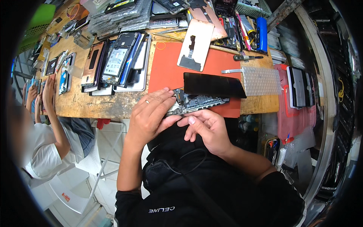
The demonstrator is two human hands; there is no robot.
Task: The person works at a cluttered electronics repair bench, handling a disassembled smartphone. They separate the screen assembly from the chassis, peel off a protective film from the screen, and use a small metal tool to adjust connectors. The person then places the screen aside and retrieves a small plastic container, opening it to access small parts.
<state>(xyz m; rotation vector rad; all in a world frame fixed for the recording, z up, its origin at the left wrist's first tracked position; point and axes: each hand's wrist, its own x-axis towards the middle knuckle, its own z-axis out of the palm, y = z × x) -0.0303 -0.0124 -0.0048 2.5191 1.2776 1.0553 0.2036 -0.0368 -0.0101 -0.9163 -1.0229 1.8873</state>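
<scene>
An opened smartphone body (206,104) with its circuit board bared is tilted over the near part of the red mat (160,72). My left hand (149,115), wearing a ring, grips its left end, fingers on top and thumb along the near edge. A dark screen panel (215,86) lies against the body's far side. My right hand (211,130) is just below the near edge, palm partly up, its fingers loosely bent and apart. Its fingertips come close to my left thumb; whether they touch the phone I cannot tell. Beyond the panel lies a white-backed screen with a flex cable (196,43).
Stacked phone parts (117,62) stand left of the mat. A screwdriver (247,58) and bubble wrap (261,81) lie to the right, near a red plastic case (285,125). Tools and a blue cylinder (261,34) crowd the back. Another person (49,151) works at the far left.
</scene>
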